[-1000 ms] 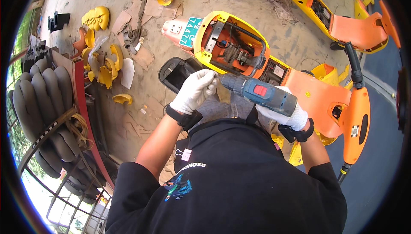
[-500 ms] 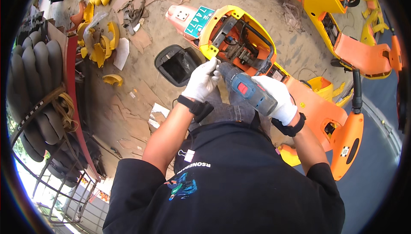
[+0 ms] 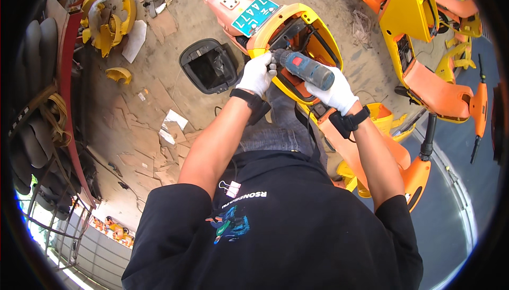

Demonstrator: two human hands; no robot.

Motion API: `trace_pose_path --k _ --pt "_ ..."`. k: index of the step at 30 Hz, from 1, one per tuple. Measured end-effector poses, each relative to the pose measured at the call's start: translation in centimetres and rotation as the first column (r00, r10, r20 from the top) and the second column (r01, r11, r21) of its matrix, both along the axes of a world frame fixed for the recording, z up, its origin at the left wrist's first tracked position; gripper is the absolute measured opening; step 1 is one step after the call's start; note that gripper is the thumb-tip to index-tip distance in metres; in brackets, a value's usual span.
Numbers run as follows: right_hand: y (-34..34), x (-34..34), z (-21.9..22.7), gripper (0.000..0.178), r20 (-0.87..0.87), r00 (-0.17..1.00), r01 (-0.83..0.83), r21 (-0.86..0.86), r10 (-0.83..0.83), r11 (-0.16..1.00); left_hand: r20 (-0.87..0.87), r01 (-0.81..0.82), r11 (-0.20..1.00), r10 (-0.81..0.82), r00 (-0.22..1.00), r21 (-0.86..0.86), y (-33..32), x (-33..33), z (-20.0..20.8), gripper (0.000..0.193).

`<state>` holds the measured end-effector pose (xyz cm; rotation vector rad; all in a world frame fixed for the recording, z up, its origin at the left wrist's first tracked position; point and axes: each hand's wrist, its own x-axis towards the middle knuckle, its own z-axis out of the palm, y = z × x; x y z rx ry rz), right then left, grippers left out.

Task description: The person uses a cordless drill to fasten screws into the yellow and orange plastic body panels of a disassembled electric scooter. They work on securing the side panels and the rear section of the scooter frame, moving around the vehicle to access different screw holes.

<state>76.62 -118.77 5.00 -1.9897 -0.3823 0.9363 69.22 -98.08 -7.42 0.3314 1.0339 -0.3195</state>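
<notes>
My right hand (image 3: pixel 335 94), in a white glove, grips a blue-grey cordless drill (image 3: pixel 306 69) with a red patch on its body. The drill's front end points left, toward the fingertips of my gloved left hand (image 3: pixel 257 75). Those fingers are curled together at the near left edge of the scooter body's yellow rim (image 3: pixel 259 52); whatever they pinch is hidden. The orange-and-yellow scooter body (image 3: pixel 302 14) has an open cavity, over which the drill lies. I cannot tell whether the drill's tip touches a fastener.
A black plastic tub (image 3: pixel 208 67) stands on the floor left of the scooter. Yellow shell pieces (image 3: pixel 114 33) and cardboard scraps (image 3: pixel 138 141) lie farther left, beside a rack of dark padded pieces (image 3: pixel 40 51). Another orange-and-yellow scooter (image 3: pixel 411 17) is at the far right.
Both hands and the drill have moved farther out over the scooter's cavity, and the left fingers now meet its rim. The whole view has shifted as well.
</notes>
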Motion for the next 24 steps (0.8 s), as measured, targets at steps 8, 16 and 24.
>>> trace_pose_path --k 8,16,24 --pt "0.5 1.7 -2.7 0.033 -0.152 0.988 0.037 0.008 -0.035 0.999 -0.040 -0.090 0.996 0.090 0.995 0.005 -0.5 0.6 -1.0 0.006" --pt "1.3 3.0 -3.5 0.033 -0.161 0.987 0.014 -0.040 -0.020 0.999 -0.075 -0.153 0.988 0.154 0.985 0.017 -1.1 1.1 -0.5 0.005" --pt "4.0 6.1 -1.6 0.037 -0.122 0.970 -0.237 -0.257 0.211 0.937 -0.057 -0.201 0.980 0.200 0.978 -0.011 -1.2 0.9 -1.1 0.009"
